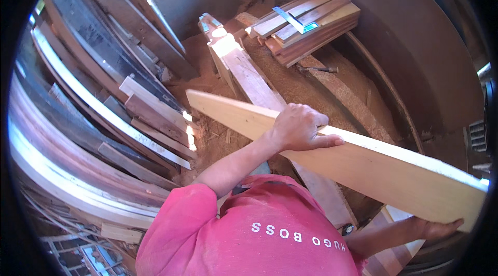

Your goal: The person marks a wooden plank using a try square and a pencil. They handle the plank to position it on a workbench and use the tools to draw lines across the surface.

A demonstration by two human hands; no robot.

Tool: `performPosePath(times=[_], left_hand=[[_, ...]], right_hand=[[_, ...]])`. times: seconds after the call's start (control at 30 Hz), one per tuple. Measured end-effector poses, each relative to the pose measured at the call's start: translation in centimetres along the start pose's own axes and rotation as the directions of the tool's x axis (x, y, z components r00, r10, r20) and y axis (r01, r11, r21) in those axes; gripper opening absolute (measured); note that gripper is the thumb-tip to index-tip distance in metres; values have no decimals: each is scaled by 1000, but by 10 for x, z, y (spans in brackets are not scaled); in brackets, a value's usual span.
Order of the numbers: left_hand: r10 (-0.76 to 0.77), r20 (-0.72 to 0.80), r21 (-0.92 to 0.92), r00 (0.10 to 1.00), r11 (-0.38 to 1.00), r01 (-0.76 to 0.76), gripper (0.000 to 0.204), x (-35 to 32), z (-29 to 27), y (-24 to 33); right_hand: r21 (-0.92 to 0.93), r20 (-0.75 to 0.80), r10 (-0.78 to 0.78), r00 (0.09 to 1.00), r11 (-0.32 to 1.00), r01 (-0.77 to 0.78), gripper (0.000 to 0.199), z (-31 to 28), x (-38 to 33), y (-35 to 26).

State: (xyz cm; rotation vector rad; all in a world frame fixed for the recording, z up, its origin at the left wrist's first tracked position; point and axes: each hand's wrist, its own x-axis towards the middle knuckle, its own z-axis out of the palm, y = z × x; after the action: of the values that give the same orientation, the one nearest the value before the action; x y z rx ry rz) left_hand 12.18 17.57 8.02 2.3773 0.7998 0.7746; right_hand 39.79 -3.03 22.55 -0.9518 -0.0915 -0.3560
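I hold a long pale wooden plank [373, 167] on edge, running from the middle left down to the right. My left hand [300, 129] grips its top edge near the middle, fingers curled over the far face. My right hand [437, 229] holds the plank's lower edge near its right end, and only the fingers and part of the palm show. My pink shirt fills the bottom of the view.
A thick pale timber beam [249, 79] lies under the plank, running away from me. A stack of reddish boards [311, 27] with a metal square [290, 19] on top sits at the back. Many planks [104, 99] lean at the left. Sawdust [311, 94] covers the ground.
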Motion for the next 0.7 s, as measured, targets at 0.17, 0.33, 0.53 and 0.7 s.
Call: performPosePath(times=[0.17,0.33,0.53,0.7], left_hand=[[185,184,46,965,979,-196,84,81,-30,-7],[215,408,103,887,955,-279,61,132,-46,-86],[238,612,10,755,951,-309,67,174,-20,-227],[349,643,-23,682,899,-438,66,155,13,-269]], right_hand=[[-98,-13,-118,993,988,117,62,-66,-3,17],[-15,-157,116,981,993,-120,69,-60,-103,71],[69,-446,192,874,981,-180,65,-77,-199,152],[-16,-450,312,837,934,-357,62,-134,-282,185]])
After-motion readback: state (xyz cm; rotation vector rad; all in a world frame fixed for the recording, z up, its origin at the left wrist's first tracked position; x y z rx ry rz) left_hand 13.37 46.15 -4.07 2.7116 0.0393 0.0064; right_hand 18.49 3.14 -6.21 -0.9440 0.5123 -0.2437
